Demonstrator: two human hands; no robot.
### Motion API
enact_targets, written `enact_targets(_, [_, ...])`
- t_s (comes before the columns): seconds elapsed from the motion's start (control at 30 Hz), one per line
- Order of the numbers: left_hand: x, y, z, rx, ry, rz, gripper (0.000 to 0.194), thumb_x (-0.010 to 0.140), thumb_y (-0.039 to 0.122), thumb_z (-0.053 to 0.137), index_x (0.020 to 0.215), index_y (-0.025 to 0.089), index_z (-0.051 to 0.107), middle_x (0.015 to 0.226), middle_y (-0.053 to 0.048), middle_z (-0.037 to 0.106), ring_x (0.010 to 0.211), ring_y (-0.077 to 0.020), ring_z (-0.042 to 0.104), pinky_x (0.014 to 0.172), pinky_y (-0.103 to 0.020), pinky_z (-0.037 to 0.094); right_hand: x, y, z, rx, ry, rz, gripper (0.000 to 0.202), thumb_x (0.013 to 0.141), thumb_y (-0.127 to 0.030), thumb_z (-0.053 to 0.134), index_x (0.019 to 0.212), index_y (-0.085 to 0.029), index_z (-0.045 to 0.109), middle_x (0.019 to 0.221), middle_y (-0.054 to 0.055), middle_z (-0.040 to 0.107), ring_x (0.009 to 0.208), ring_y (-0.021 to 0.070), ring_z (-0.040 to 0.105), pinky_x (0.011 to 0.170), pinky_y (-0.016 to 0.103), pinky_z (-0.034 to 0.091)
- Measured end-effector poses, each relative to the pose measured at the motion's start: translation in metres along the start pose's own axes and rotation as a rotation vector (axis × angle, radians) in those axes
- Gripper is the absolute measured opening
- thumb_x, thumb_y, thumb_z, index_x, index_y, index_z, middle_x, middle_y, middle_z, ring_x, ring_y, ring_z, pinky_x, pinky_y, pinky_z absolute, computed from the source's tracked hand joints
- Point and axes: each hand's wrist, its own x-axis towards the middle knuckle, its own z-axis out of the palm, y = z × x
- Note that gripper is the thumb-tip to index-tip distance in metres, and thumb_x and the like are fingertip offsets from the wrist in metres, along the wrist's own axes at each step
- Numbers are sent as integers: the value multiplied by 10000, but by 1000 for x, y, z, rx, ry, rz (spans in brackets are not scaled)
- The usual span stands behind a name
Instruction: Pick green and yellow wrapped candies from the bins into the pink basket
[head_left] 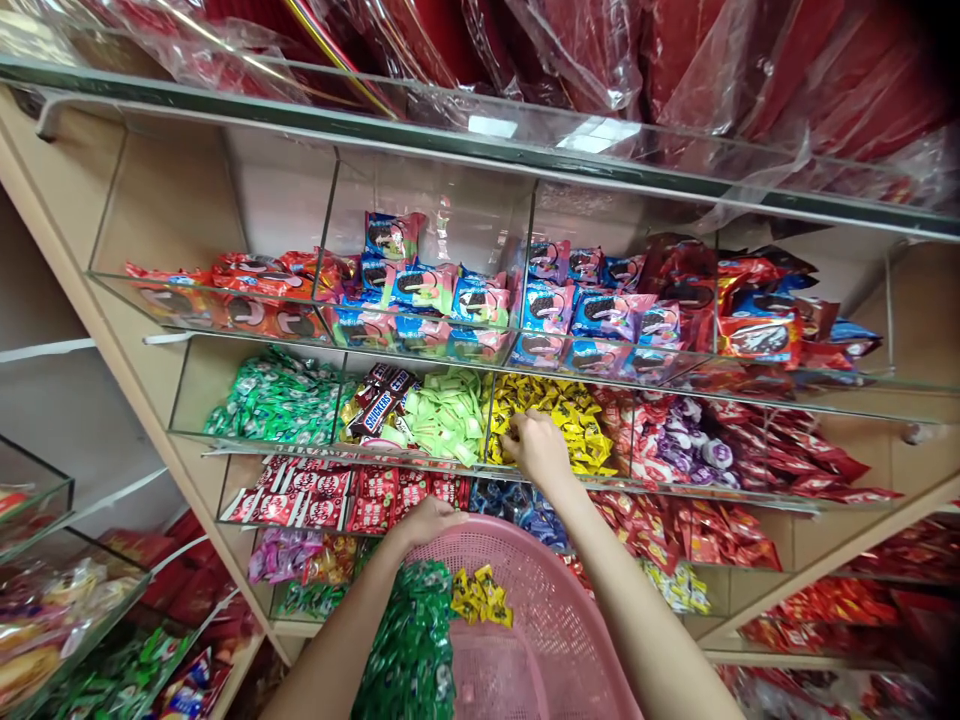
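My left hand (pixel 429 522) grips the far rim of a pink plastic basket (pixel 555 620). Green-wrapped candies (pixel 409 650) are heaped on the basket's left side, with a small cluster of yellow-wrapped candies (pixel 484 596) beside them. My right hand (pixel 536 445) is in a shelf compartment full of the same yellow candies (pixel 585 425). Its fingers are curled down and closed on candies at the left of that pile; how many they hold is hidden. Left of this compartment are pale green packets (pixel 448 412) and Snickers bars (pixel 379 400).
Glass dividers split the shelves. Green candies (pixel 281 395) fill the left compartment, purple and red ones (pixel 686 440) the right. Above stand blue-pink cookie packs (pixel 420 285). A glass shelf edge (pixel 420 460) runs under my right wrist. Red plastic-wrapped goods (pixel 562 50) hang over the top.
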Motion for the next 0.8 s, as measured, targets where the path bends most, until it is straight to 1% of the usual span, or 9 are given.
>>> enact_targets(0.13, [1,0,-1,21,-7,18,523,634,640,487,595,124,563,505,46,400,508,-78,333,480,-199,234,-15,0,-21,117,112,1,248,831,-347,417,868,-156,571,843,80,547,852,202,494,706,276,350])
enact_targets(0.2, [1,-1,-1,22,-14,24,522,640,636,485,604,122,567,514,44,405,516,-78,336,482,-199,233,-29,-3,-35,250,120,-46,256,837,-353,408,902,-159,563,834,67,548,812,181,504,696,265,356])
enact_targets(0.27, [2,-2,0,7,-18,14,527,629,643,491,602,121,560,514,45,397,514,-75,327,480,-199,229,-45,-9,-47,425,39,-150,239,834,-345,418,916,-169,558,809,39,557,746,146,512,671,240,360])
enact_targets(0.33, [2,-2,0,-14,-18,4,529,605,649,510,593,121,548,511,49,377,511,-70,309,476,-199,221,-62,-15,-48,579,-135,-275,208,820,-331,441,892,-181,565,744,-1,567,669,109,507,621,208,356])
enact_targets(0.4, [2,-3,0,-23,-12,22,524,597,647,519,573,123,529,510,51,355,514,-66,293,473,-198,213,-75,-20,-36,636,-344,-351,178,791,-317,475,833,-181,582,664,-31,567,595,85,488,554,186,337])
enact_targets(0.5, [1,-2,1,-2,-2,60,505,632,628,497,545,131,494,512,53,325,507,-61,276,465,-197,203,-88,-25,3,500,-564,-334,144,716,-295,544,710,-162,603,599,-27,581,542,88,484,491,191,312])
enact_targets(0.63, [-1,2,0,34,-8,18,490,657,618,472,572,136,500,508,54,332,487,-63,274,454,-198,200,-96,-30,58,201,-703,-198,113,668,-256,579,688,-158,630,734,40,663,636,147,574,531,222,378])
enact_targets(0.7, [-1,2,0,49,-12,9,496,655,623,468,587,134,516,509,52,347,490,-67,282,455,-198,203,-100,-32,74,127,-733,-130,144,666,-252,592,757,-155,646,832,69,676,720,184,611,582,242,426])
enact_targets(0.8, [1,0,1,64,0,16,509,652,636,461,593,134,524,507,55,346,491,-67,276,463,-198,209,-103,-36,85,88,-746,-68,200,671,-272,609,821,-147,653,894,102,675,802,230,628,635,277,465])
